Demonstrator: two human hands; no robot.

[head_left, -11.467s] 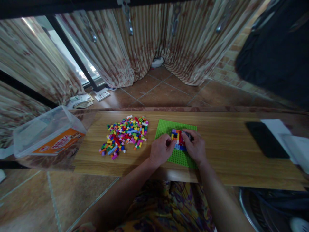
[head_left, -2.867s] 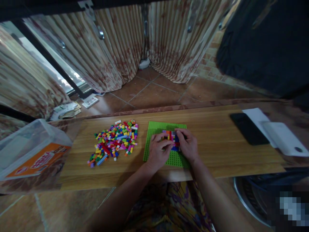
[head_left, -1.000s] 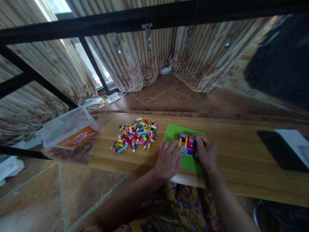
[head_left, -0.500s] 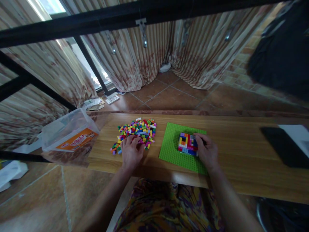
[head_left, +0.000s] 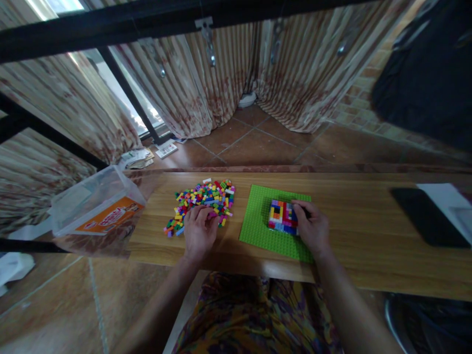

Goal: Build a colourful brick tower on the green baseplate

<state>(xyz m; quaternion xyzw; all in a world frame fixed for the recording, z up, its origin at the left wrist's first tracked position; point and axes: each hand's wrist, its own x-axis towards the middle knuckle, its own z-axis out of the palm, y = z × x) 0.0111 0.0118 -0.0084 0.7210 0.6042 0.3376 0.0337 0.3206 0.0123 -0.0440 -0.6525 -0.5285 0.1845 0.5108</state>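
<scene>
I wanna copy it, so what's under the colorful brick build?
The green baseplate shows beside the brick build. The part directly beneath is covered, so I can't tell whether they touch. The right hand hides more.

Brick pile on worktop, left of baseplate; brick block on or just above baseplate; box farther left.

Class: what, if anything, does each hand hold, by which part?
Right hand: the brick block, by its right side. Left hand, at loose bricks: cannot tell.

Multicol. brick block, prob. rect., on green studded baseplate, w/ loose bricks in heap L
</scene>
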